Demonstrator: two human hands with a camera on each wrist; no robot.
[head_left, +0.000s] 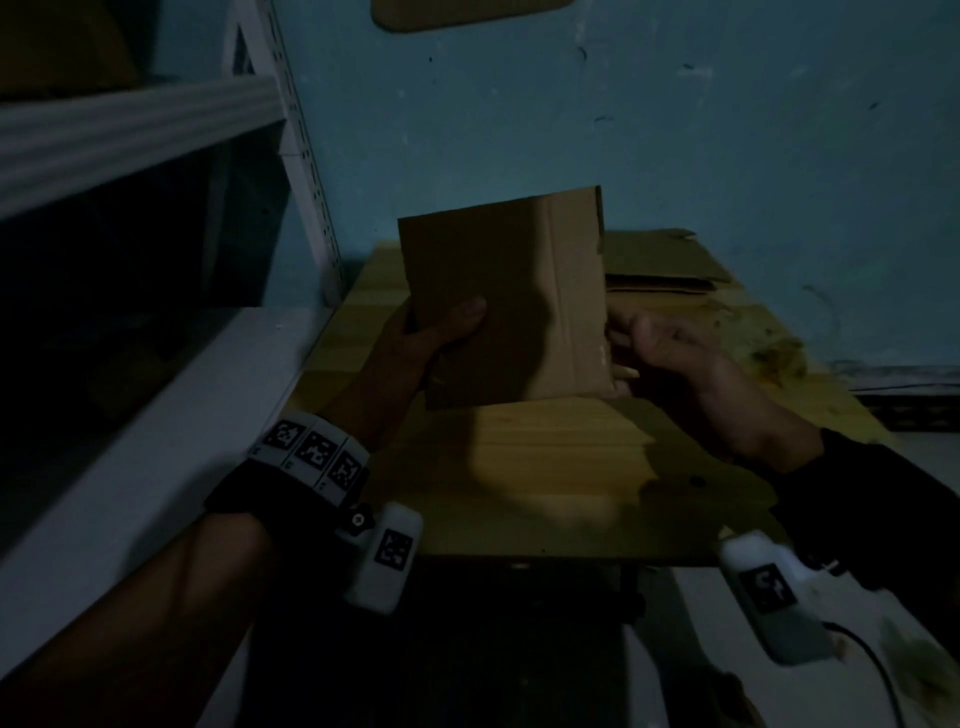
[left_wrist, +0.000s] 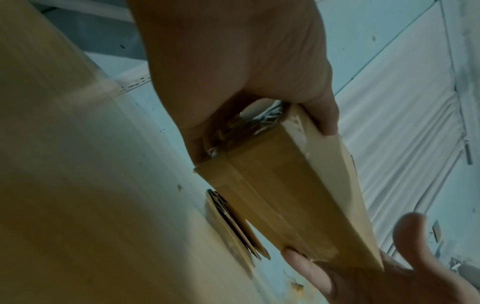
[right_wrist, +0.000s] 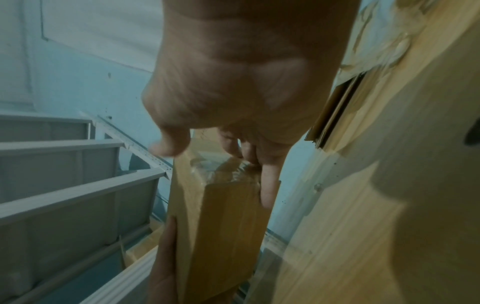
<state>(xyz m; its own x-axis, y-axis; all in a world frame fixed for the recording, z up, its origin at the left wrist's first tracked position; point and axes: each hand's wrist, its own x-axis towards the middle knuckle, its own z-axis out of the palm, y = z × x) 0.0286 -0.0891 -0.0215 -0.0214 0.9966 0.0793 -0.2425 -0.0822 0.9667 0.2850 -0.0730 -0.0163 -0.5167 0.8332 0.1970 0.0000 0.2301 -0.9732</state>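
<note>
A small brown cardboard box (head_left: 504, 296) is held upright above the wooden table (head_left: 545, 467), broad face toward me. My left hand (head_left: 441, 332) grips its left edge, thumb on the front and fingers behind. In the left wrist view that hand (left_wrist: 233, 61) clamps the box (left_wrist: 280, 195) at its taped end. My right hand (head_left: 660, 343) is at the right edge. Its straight fingers (right_wrist: 267, 185) lie along the back of the box (right_wrist: 226, 226), and its thumb (left_wrist: 410, 226) stands free of the cardboard.
Flattened cardboard pieces (head_left: 660, 260) are stacked at the table's far right, against the blue wall. A white metal shelf rack (head_left: 156, 364) stands close on the left. The table's near edge is just past my wrists.
</note>
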